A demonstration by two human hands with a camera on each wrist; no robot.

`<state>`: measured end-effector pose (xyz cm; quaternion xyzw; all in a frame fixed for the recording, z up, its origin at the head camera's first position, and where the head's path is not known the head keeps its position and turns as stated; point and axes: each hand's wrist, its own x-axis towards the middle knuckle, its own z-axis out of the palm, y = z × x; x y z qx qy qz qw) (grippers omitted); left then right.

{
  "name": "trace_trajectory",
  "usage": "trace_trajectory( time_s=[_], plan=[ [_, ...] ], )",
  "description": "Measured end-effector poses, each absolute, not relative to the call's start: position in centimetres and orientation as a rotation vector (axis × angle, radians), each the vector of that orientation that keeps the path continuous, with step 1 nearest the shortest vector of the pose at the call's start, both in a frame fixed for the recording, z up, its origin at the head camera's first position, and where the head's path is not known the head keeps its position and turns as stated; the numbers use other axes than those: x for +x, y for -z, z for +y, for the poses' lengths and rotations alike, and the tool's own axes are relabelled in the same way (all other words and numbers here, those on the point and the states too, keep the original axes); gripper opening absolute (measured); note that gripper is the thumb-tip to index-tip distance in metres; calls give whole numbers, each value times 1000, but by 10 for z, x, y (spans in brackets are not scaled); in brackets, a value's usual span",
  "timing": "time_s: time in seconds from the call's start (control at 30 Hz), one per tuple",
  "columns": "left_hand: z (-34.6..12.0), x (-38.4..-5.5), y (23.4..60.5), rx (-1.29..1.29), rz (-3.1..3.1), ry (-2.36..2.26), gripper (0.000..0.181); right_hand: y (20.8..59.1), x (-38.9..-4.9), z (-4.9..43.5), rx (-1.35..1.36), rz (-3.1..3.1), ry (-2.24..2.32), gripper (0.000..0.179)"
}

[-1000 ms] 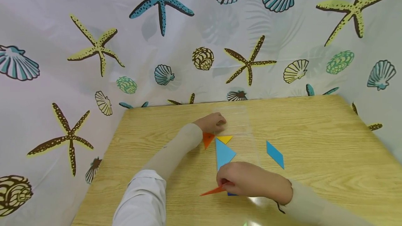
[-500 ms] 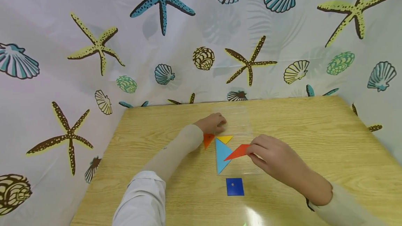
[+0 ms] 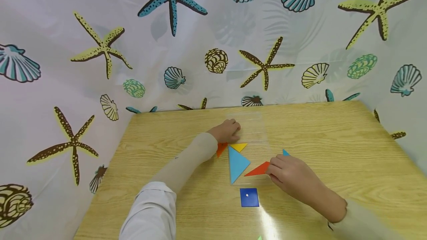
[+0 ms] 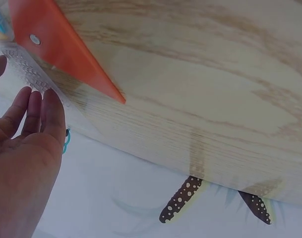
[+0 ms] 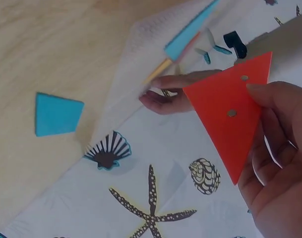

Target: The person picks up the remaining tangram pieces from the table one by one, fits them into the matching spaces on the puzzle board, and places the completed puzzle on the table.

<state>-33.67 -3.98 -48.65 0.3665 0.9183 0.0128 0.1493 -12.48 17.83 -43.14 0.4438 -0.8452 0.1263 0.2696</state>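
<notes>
My right hand (image 3: 293, 175) pinches a red triangle tile (image 5: 217, 101), thumb on its face beside two small round metal dots. That tile is held tilted just right of a light blue triangle (image 3: 237, 164). My left hand (image 3: 227, 130) rests at the left edge of a clear plastic sheet (image 3: 252, 129), its fingers loosely bent. Close to that hand lies an orange triangle (image 4: 61, 47), partly covered by the wrist in the head view. A small yellow triangle (image 3: 241, 147) lies at the top of the light blue one. My right hand hides most of a blue parallelogram (image 5: 56, 115).
Nearer me on the wooden table (image 3: 150, 136) is a dark blue square tile (image 3: 251, 200). The tip of a green piece (image 3: 260, 237) shows at the bottom edge. A shell-and-starfish cloth (image 3: 190, 47) hangs behind the table.
My right hand has moved up and right with the red triangle, uncovering the dark blue square and lower light blue triangle, and now covers most of the parallelogram. The left hand stays put.
</notes>
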Motion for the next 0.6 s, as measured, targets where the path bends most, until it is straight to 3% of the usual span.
trace_trajectory(
  time_s=[0.27, 0.6],
  plan=[
    [-41, -335, 484, 1048, 2631, -56, 41, 466, -132, 167, 1269, -2281, -291, 10],
    [-42, -333, 484, 1064, 2650, -55, 42, 482, -133, 153, 1304, -2313, -210, 11]
  ],
)
